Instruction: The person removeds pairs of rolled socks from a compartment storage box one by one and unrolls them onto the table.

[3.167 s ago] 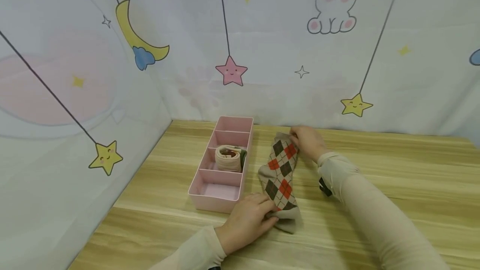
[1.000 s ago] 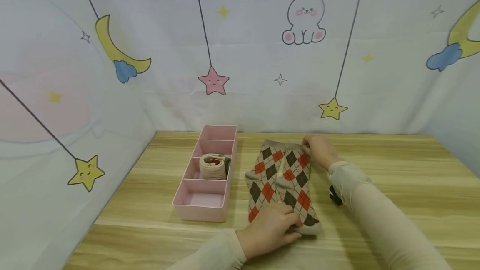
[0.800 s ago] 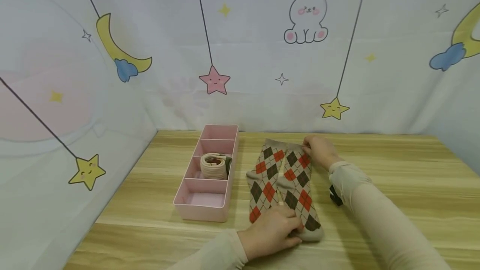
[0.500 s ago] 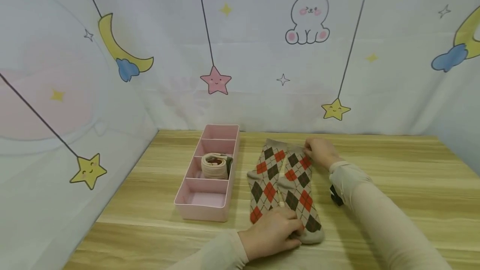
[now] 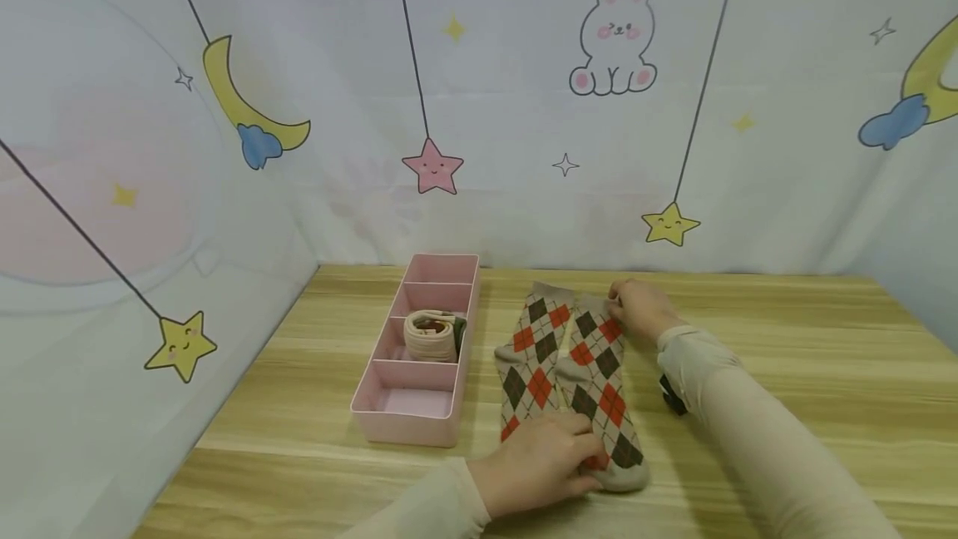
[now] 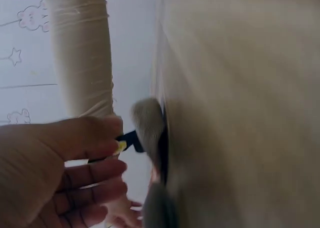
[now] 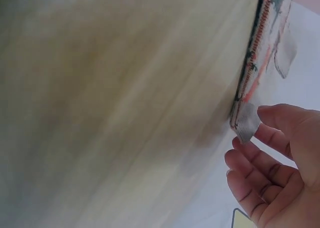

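Two beige argyle socks with red and dark diamonds lie side by side on the table: a left sock (image 5: pixel 539 348) and a right sock (image 5: pixel 599 373). My left hand (image 5: pixel 539 464) is over their toe ends and hides the left sock's toe. In the left wrist view, that hand's (image 6: pixel 75 173) fingers are loosely bent beside a grey toe (image 6: pixel 148 120), with nothing between them. My right hand (image 5: pixel 644 306) is at the cuff end of the right sock. In the right wrist view, its thumb and forefinger pinch the cuff corner (image 7: pixel 246 122).
Left of the socks stands a pink divided box (image 5: pixel 404 429). A rolled cream sock-like bundle (image 5: pixel 432 338) sits in its second compartment from the front. The wood-grain table (image 5: pixel 793 389) meets a printed cloth backdrop (image 5: pixel 509 223) at the back and left.
About three seconds ago only one sock showed; now two lie side by side. The right sock's toe has straightened out. In the last half second its cuff has come slightly apart from the left sock's.
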